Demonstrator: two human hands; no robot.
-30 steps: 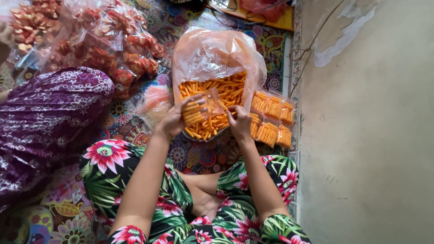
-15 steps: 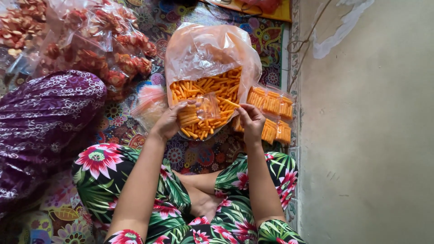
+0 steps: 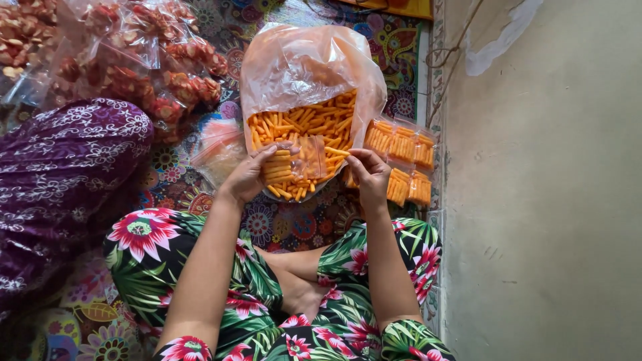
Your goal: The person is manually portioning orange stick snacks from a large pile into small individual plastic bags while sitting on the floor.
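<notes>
The left hand (image 3: 249, 175) grips a small clear plastic pouch of orange snack sticks (image 3: 294, 164) — fingers curled round it. The right hand (image 3: 370, 172) pinches one loose orange stick (image 3: 339, 152) at the pouch's mouth, above the large translucent bag of sticks (image 3: 307, 80) — filled pouches (image 3: 401, 164) lie just right.

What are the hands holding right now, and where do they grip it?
A small clear bag of orange sticks: left hand under its left side, right hand pinching one stick at its mouth.

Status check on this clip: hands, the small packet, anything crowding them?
Left hand grips small clear packet of orange sticks. Right hand pinches a stick at its mouth. Big open bag right behind; filled packets beside right hand.
</notes>
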